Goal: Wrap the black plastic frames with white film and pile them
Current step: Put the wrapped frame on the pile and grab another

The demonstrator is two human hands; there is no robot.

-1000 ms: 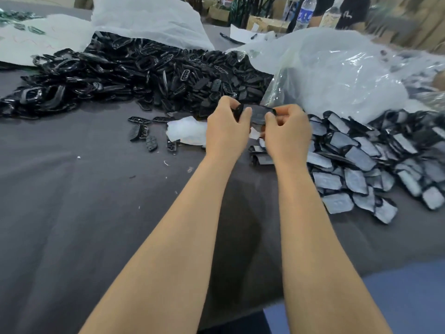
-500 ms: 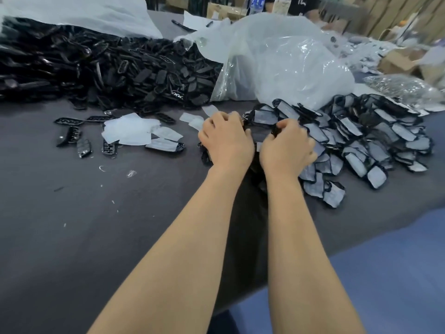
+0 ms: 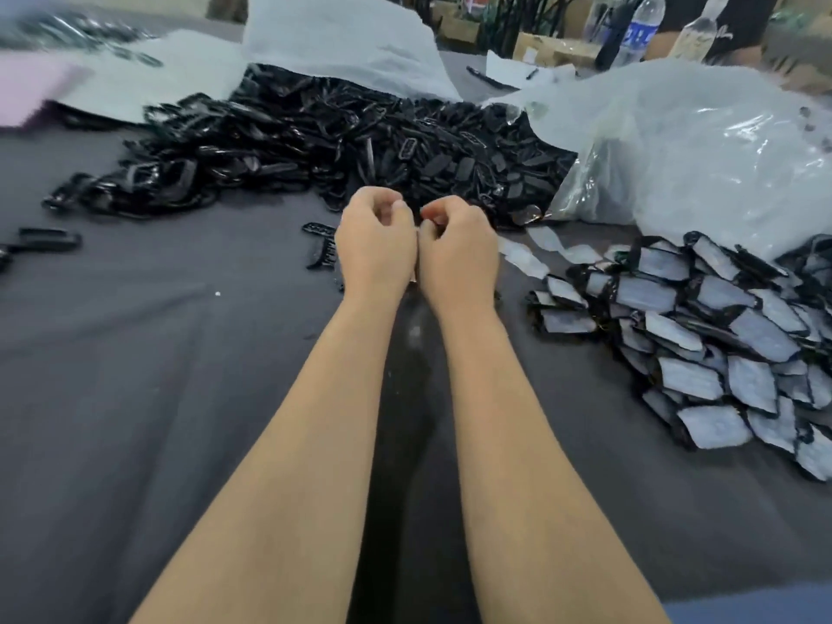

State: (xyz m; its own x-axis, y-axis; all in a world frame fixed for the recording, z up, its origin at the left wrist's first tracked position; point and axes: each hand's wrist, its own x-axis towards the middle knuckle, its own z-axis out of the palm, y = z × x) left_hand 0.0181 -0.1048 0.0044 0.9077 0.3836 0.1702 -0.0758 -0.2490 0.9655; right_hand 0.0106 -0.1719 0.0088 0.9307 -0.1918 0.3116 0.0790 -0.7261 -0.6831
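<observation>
Curled fingers (image 3: 396,209) of the left hand (image 3: 377,247) and the right hand (image 3: 459,252) meet knuckle to knuckle above the grey tabletop (image 3: 180,398), the tips tucked inward so that it cannot be told whether they pinch a scrap of white film, a frame, or nothing at all. Just beside the left hand lies a loose black frame (image 3: 320,245), bare; just beside the right hand lie a few loose film pieces (image 3: 522,258), cut and ready. Further to the right sits the wrapped pile (image 3: 702,344), dozens of black plastic frames each faced in white film and heaped against one another, the finished share of the job. Beyond the hands spreads the unwrapped heap (image 3: 360,146), a far larger mound of bare black frames spilling out from under a white sheet (image 3: 342,42), with a clear plastic bag (image 3: 698,150) bulging to its right. Judged by the two mounds, the work appears well begun but far from half done: most frames have yet to be wrapped and piled.
</observation>
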